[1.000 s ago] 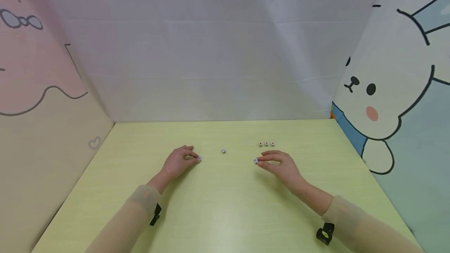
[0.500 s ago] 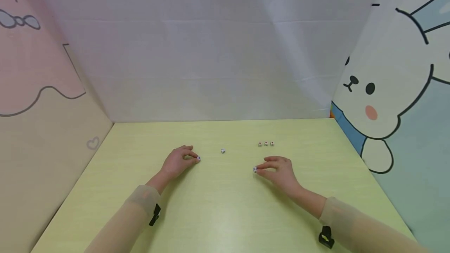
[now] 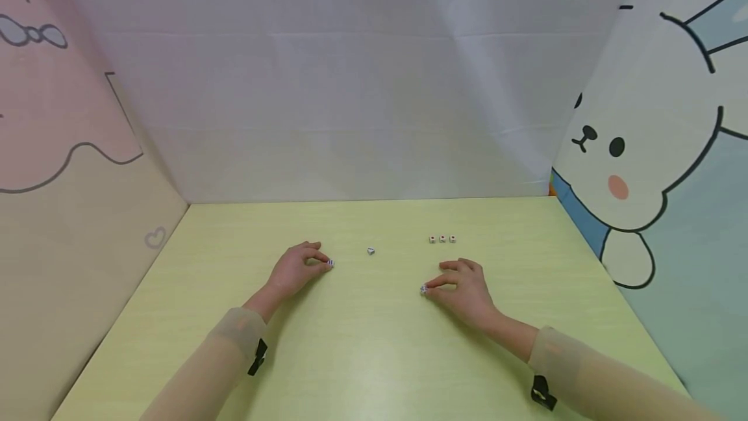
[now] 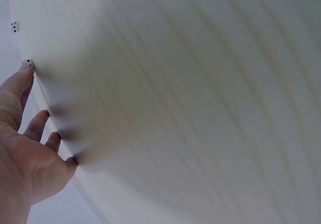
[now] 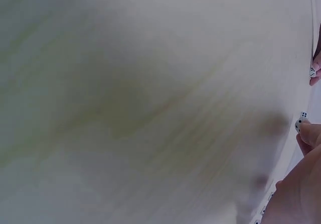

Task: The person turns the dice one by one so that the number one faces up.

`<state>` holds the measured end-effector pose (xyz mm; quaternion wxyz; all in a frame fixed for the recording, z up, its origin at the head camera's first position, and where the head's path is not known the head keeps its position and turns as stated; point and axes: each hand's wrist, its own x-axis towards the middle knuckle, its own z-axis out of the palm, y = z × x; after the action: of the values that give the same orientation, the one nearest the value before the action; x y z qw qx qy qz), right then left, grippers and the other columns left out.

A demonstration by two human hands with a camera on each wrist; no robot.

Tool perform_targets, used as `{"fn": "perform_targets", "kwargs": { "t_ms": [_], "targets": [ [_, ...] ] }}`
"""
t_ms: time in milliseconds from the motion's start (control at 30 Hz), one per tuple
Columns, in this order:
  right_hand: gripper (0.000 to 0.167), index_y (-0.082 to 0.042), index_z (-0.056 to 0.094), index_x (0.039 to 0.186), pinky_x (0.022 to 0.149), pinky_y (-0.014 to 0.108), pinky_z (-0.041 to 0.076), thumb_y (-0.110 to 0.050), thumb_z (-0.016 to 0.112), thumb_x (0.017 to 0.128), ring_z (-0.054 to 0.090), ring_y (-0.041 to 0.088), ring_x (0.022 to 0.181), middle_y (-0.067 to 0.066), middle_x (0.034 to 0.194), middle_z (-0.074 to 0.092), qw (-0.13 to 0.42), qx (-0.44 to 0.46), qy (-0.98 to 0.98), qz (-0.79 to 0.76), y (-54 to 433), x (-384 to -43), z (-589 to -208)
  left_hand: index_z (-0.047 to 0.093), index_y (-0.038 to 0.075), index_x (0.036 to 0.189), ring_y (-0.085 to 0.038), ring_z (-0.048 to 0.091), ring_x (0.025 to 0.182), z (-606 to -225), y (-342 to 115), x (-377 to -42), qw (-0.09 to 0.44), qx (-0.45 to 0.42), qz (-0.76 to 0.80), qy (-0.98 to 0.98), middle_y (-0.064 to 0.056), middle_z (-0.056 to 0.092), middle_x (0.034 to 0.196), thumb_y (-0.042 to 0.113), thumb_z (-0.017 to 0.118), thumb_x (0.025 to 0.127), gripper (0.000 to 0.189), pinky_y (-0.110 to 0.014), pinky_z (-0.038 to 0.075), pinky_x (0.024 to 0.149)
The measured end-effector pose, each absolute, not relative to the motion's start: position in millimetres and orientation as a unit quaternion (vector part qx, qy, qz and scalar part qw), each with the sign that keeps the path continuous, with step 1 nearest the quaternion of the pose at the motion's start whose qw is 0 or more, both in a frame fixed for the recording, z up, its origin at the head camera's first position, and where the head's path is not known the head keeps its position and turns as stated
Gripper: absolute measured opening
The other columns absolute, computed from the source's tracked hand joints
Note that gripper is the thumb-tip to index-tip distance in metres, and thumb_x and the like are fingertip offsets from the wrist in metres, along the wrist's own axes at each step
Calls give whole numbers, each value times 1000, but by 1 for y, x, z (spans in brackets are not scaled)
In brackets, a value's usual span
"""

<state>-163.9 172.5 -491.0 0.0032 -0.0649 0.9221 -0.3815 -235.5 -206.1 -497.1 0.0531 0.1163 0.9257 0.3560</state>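
Note:
With thumb and fingertip, my left hand (image 3: 298,270) pinches a small white die (image 4: 29,64) at the table surface, left of centre. Its other fingers reach down onto the table in the left wrist view. Farther right, my right hand (image 3: 464,288) pinches another white die (image 3: 423,290) by its fingertips; whether that die touches the table I cannot tell. One loose die (image 3: 371,251) lies on the table between the hands, slightly farther back. Beyond the right hand stands a short row of three dice (image 3: 442,239), with red marks on their visible faces.
The pale yellow-green table (image 3: 362,356) ends at a white cloth backdrop (image 3: 350,115). A side panel with a cartoon rabbit (image 3: 643,167) rises on the right, and a pink and cream panel (image 3: 64,109) on the left.
My right hand has drawn back toward the body with its die, away from the row of three dice. The left hand and the loose dice have stayed in place.

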Motion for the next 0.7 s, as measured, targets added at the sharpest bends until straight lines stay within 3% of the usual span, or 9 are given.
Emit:
{"fn": "perform_targets", "kwargs": {
  "t_ms": [233, 700],
  "targets": [
    [5, -27, 82, 87, 115, 66, 23, -29, 85, 85, 23, 46, 145, 15, 142, 58, -14, -89, 936, -341, 178, -163, -494, 80, 14, 106, -41, 29, 150, -496, -206, -236, 51, 118, 356, 926, -17, 50, 152, 26, 75, 96, 17, -61, 22, 120],
    [6, -28, 81, 85, 113, 65, 28, -26, 87, 83, 27, 44, 144, 14, 138, 60, -56, -137, 941, -303, 183, -162, -498, 80, 14, 106, -40, 29, 150, -497, -206, -236, 53, 114, 349, 929, -16, 51, 152, 27, 76, 95, 17, -61, 22, 120]
  ]
}}
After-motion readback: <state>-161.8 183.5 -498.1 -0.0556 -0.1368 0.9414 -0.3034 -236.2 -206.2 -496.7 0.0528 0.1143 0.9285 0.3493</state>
